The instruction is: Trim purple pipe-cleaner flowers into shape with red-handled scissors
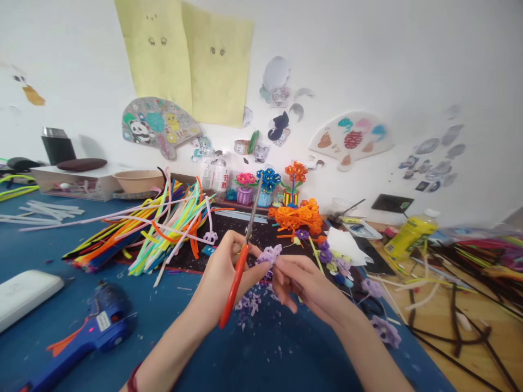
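Note:
Between the fingertips of both hands is a light purple pipe-cleaner flower (270, 253) with looped petals. My left hand (223, 272) is closed, pinching the flower's left side. Lying across that same hand is a pair of scissors (236, 288) with orange handles, its blades pointing up. My right hand (304, 280) pinches the flower from the right, its other fingers curled below. Purple pipe-cleaner scraps (248, 305) lie on the blue mat (196, 354) under the hands. Finished purple flowers (386, 331) rest right of my right forearm.
On the left are a blue glue gun (96, 326), a white case (26, 296) and a pile of colourful pipe cleaners (171, 223). Orange pipe-cleaner flowers (300, 216) and small potted flowers (267, 188) stand behind. A yellow bottle (411, 235) and dark strips (455, 321) are right.

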The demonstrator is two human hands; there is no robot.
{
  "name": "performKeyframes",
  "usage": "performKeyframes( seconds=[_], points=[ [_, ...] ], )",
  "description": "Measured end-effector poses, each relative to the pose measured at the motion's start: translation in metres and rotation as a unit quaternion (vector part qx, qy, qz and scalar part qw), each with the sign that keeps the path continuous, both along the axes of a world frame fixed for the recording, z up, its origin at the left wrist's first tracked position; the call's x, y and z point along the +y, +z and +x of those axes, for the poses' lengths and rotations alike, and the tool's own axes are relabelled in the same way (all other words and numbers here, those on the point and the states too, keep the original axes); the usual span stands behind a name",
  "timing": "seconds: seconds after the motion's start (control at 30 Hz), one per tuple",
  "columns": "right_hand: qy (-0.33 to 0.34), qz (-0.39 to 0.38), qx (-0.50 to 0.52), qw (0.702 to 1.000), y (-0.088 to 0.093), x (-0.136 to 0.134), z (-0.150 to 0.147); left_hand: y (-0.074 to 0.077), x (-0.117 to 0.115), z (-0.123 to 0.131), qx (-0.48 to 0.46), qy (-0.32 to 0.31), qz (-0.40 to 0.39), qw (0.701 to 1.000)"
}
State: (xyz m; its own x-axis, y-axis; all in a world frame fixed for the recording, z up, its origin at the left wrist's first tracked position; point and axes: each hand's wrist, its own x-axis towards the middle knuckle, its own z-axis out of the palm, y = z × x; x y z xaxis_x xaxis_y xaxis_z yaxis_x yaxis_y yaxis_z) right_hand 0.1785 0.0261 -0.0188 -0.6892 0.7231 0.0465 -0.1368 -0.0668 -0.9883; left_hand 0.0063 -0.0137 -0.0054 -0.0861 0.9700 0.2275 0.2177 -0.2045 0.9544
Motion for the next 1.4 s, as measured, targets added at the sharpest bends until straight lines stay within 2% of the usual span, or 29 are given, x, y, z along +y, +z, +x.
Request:
performKeyframes(
  seconds=[0.3, 0.5, 0.77, 0.97, 1.07, 1.23, 1.4],
  points=[
    [-0.001, 0.003, -0.024, 1.0, 0.0, 0.0, 0.0, -0.001, -0.003, 0.001, -0.012, -0.016, 0.007, 1.0],
    [-0.013, 0.001, -0.021, 1.0, 0.002, 0.0, -0.001, 0.003, -0.002, 0.001, -0.003, 0.008, 0.011, 1.0],
    [-0.023, 0.004, -0.027, 0.999, 0.004, -0.001, -0.001, -0.005, 0.001, 0.001, -0.014, 0.058, 0.04, 0.997],
    [-0.018, 0.0, -0.018, 1.0, 0.004, 0.001, 0.0, -0.003, 0.002, 0.0, -0.023, 0.085, 0.046, 0.995],
    [-0.03, -0.011, -0.012, 0.999, 0.004, 0.003, 0.0, -0.001, 0.002, -0.003, 0.004, 0.085, 0.041, 0.995],
    [-0.063, -0.031, -0.005, 0.998, 0.004, 0.007, 0.003, 0.002, -0.002, -0.004, 0.107, 0.074, 0.009, 0.991],
    [-0.057, -0.032, -0.019, 0.998, 0.001, 0.005, 0.001, 0.006, -0.008, 0.003, 0.122, 0.099, 0.052, 0.986]
  ],
)
